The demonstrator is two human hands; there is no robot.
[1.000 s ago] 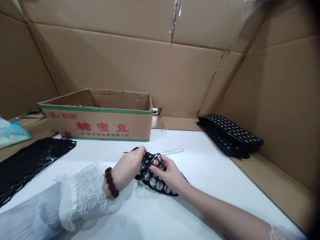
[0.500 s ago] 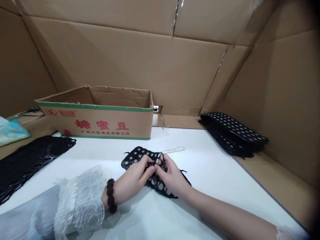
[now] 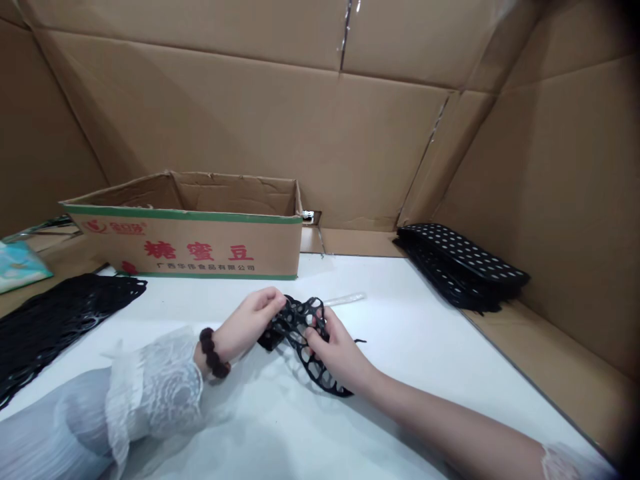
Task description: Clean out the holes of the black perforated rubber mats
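Note:
A thin, floppy black sheet with round holes (image 3: 304, 343) is bunched up between my hands over the white table (image 3: 280, 427). My left hand (image 3: 253, 323) pinches its upper left edge between thumb and fingers. On the other side, my right hand (image 3: 337, 347) is closed on the sheet near the upper right, thumb on top. The sheet's lower part hangs toward the tabletop, and the white surface shows through its holes. A small black tab pokes out beyond my right hand. Some of the sheet is hidden behind my fingers.
Behind my hands stands an open cardboard box (image 3: 185, 243) with red lettering. Black perforated sheets (image 3: 60, 323) lie at the left, beside a tissue pack (image 3: 23, 267). A pile of dotted black sheets (image 3: 463, 263) is at the right. A clear strip (image 3: 345, 299) lies behind my right hand.
My left hand has moved left and up, away from my right hand, pulling the sheet's edge with it. The sheet's left part has lifted and folded. My right hand stays nearly in place.

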